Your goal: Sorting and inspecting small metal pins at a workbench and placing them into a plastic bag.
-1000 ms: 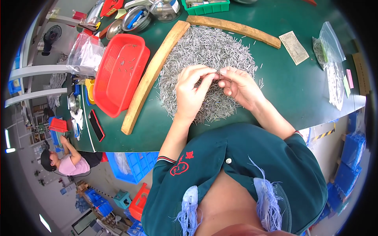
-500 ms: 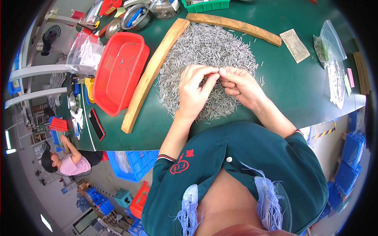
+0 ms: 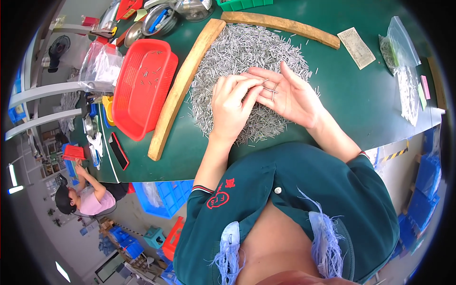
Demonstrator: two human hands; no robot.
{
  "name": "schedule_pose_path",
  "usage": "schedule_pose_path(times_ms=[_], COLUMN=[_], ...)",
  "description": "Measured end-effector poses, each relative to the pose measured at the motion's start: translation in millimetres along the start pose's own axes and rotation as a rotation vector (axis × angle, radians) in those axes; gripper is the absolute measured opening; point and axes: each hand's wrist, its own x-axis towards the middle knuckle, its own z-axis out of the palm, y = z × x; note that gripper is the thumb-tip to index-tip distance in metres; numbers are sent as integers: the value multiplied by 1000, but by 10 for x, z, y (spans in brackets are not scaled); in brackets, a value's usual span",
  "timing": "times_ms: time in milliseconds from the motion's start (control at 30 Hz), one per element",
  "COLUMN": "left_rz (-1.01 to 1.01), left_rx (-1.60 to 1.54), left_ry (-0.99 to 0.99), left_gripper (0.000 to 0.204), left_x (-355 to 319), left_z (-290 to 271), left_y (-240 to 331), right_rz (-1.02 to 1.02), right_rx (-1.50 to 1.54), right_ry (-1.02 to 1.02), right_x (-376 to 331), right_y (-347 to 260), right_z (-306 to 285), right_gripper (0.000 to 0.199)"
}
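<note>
A wide heap of small silvery metal pins (image 3: 256,47) lies on the green table, and both my hands are above it. My left hand (image 3: 232,102) is closed in a pinch, with a thin metal pin (image 3: 264,82) at its thumb and fingertips. Beside it, my right hand (image 3: 294,97) is turned palm up with its fingers stretched out. A few pins (image 3: 272,91) rest loose across its fingers. The left fingertips reach over the right hand's fingers, and part of the pinch is hidden.
Two wooden bars border the heap, one on the left (image 3: 187,88) and one behind (image 3: 280,29). A red basket (image 3: 126,104) with several pins stands left. A phone (image 3: 118,151), a paper slip (image 3: 356,48) and a plastic bag of pins (image 3: 407,97) lie around. A co-worker (image 3: 90,202) sits far left.
My right hand has opened from a pinch and turned palm up, showing pins on its fingers. My left hand stays pinched nearly in place.
</note>
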Motion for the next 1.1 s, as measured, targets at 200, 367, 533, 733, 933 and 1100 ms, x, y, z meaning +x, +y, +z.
schedule_pose_path(times_ms=[200,367,533,733,933,1100], left_rz=[40,-15,-439,-836,-772,-776], left_rx=[181,117,-651,-1133,-1036,-1177], left_ry=[-85,-70,-21,-118,-158,-153], left_gripper=[16,12,11,15,16,16], left_x=[24,2,-65,-49,-91,-97], left_z=[-37,-21,-15,-27,36,46], left_y=[53,29,-33,21,67,55], right_rz=[25,3,-60,-208,-445,-582], right_rx=[-36,-81,-250,-574,-937,-912], right_ry=[-19,28,161,152,210,150], right_x=[-5,-17,-58,-103,-91,-105], right_y=[-6,32,40,80,123,157], right_z=[-16,-2,13,44,-6,39], right_gripper=[62,53,38,20,15,14])
